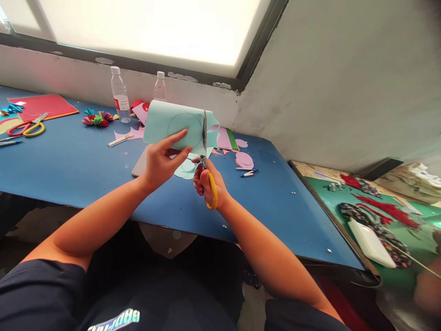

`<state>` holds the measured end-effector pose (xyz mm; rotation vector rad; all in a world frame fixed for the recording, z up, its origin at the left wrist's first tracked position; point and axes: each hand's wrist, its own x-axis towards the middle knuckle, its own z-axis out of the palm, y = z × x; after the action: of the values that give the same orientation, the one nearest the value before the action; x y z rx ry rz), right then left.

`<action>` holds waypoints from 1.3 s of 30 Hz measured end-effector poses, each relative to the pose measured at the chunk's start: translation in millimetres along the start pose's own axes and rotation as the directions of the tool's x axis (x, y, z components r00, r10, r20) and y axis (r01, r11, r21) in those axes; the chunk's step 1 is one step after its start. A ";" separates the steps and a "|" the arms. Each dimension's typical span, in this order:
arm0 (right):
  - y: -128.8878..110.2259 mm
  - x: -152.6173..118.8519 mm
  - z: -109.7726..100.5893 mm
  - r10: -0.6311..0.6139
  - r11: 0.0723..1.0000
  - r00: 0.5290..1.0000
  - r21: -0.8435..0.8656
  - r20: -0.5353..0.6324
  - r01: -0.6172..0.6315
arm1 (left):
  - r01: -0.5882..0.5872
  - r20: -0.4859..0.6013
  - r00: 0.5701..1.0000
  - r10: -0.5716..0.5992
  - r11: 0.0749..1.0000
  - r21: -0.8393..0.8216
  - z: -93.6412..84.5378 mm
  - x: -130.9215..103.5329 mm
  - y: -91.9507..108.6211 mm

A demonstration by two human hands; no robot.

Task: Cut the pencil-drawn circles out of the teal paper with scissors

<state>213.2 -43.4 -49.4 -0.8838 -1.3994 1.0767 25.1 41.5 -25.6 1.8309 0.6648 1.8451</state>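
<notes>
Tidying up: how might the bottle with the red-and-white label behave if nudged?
The bottle would likely tip, being tall and narrow. Once down, its round body could let it roll.

Bright light comes from the window beyond the worktop's far edge, its pane blown out to near-white. The blue worktop is evenly lit, with deep shadow below its near edge. The plastered wall dulls toward the upper right. The circle on the light-blue paper reads crisply; past the worktop's right edge, the green table looks stretched, smearing outward.
</notes>
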 end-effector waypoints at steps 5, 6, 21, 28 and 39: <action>1.6 -0.5 -1.1 -0.001 1.000 1.000 -0.004 -0.003 0.001 | -0.017 0.006 1.000 0.017 0.999 -0.050 -0.7 1.1 -1.5; 1.6 -0.6 -1.4 0.001 1.000 1.000 -0.005 -0.002 -0.001 | -0.021 0.011 1.000 0.021 0.998 -0.052 -1.0 1.4 -1.9; -2.2 -0.5 -1.5 0.025 0.999 1.000 -0.028 -0.002 -0.025 | -0.044 0.039 0.998 0.047 0.997 -0.068 -4.9 5.3 -3.9; -2.1 -0.5 -2.2 0.023 0.999 1.000 -0.036 -0.004 -0.023 | -0.040 0.048 0.998 0.044 0.996 -0.079 -5.3 6.2 -2.4; -6.1 -1.2 -1.2 0.029 0.999 1.000 -0.025 0.007 -0.028 | -0.031 0.027 0.999 0.032 0.999 -0.039 -6.6 6.3 -4.8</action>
<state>214.9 -46.2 -44.1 -0.9213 -1.4125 1.0869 18.3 49.0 -23.7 1.8483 0.5895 1.8362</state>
